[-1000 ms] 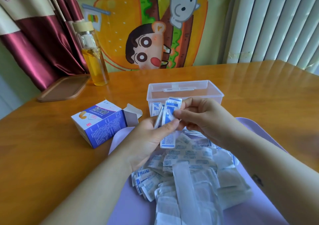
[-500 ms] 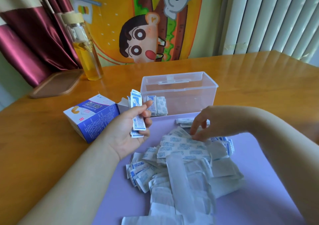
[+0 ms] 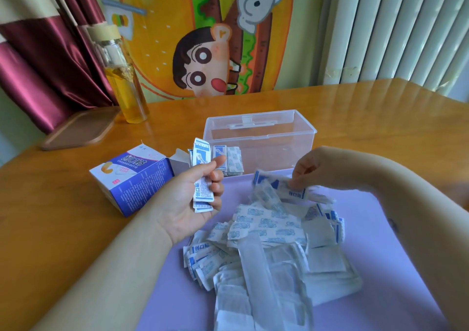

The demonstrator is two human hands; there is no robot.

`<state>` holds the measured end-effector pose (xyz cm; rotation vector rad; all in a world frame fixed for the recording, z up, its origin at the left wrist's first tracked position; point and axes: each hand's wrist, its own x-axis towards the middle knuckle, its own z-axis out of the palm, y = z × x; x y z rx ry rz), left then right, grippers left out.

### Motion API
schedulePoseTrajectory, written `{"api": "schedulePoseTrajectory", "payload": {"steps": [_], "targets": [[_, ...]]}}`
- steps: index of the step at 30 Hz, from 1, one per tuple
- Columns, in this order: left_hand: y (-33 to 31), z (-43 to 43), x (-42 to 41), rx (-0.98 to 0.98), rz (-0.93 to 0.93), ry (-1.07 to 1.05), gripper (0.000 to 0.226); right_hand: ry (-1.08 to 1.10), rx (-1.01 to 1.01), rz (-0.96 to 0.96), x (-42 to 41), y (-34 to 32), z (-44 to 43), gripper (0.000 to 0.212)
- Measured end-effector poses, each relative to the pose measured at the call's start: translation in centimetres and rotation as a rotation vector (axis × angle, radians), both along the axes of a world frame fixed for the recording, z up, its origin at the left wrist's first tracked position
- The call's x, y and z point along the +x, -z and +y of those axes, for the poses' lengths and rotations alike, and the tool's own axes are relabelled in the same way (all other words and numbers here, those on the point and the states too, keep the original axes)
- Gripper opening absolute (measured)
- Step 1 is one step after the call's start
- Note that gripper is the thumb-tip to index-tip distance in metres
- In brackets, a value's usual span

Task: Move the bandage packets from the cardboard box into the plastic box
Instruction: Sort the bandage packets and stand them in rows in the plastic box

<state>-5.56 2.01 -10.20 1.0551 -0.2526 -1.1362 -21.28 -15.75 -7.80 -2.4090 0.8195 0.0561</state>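
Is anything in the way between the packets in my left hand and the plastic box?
Nothing visible. The packets in the left hand are just left of the plastic box, whose top looks open.

A second ago both hands met in front of the plastic box (image 3: 261, 130), working one stack of packets together. Since then the right hand (image 3: 327, 168) has let go of it, gone down to the pile (image 3: 266, 229), and now pinches a packet (image 3: 281, 190) in its fingers, raised off the heap and blurred. The left hand (image 3: 187, 198) has drawn away leftward with the stack (image 3: 201, 176), gripped between thumb and fingers, palm turned up.
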Motion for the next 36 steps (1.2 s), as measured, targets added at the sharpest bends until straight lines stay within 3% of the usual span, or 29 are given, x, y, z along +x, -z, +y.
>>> {"api": "schedulePoseTrajectory", "payload": {"steps": [8, 11, 16, 22, 25, 28, 29, 30, 32, 33, 34, 36], "targets": [[-0.1, 0.0, -0.2, 0.013, -0.047, -0.027, 0.022, 0.143, -0.002, -0.336, 0.5, -0.3, 0.2, 0.021], [-0.2, 0.0, -0.5, -0.005, -0.053, -0.026, 0.031, 0.134, 0.26, -0.45, 1.0, -0.2, 1.0, 0.024], [-0.6, -0.1, -1.3, -0.047, -0.074, -0.017, 0.019, 0.08, 0.653, -0.531, 3.0, 1.3, 3.8, 0.024], [-0.8, 0.1, -1.8, -0.058, -0.156, -0.004, 0.028, -0.079, 0.449, -0.502, 3.9, 1.8, 6.2, 0.03], [-1.0, 0.2, -2.2, 0.016, -0.23, 0.023, 0.016, -0.164, 0.319, -0.488, 3.6, 1.4, 7.2, 0.034], [-1.1, 0.0, -2.1, 0.024, -0.144, -0.053, 0.018, -0.151, 0.052, -0.573, 3.3, 1.3, 7.2, 0.024], [-1.1, 0.0, -2.0, 0.008, -0.111, -0.077, 0.018, -0.17, -0.09, -0.617, 3.2, 1.2, 7.0, 0.028], [-1.1, -0.1, -1.9, -0.009, -0.085, -0.083, 0.016, -0.229, -0.199, -0.642, 3.1, 1.1, 6.9, 0.051], [-1.0, -0.1, -2.1, -0.028, -0.055, -0.04, 0.012, -0.376, -0.258, -0.639, 3.0, 1.4, 6.8, 0.101], [-0.8, 0.0, -2.3, -0.026, -0.069, 0.006, 0.01, -0.421, -0.241, -0.606, 3.0, 1.5, 7.1, 0.114], [-0.8, -0.1, -2.7, -0.015, -0.111, 0.066, 0.011, -0.446, -0.223, -0.57, 3.1, 1.6, 7.4, 0.12], [-0.7, 0.0, -3.6, 0.001, -0.223, 0.161, 0.018, -0.457, -0.187, -0.544, 3.2, 2.0, 7.7, 0.111]]}}
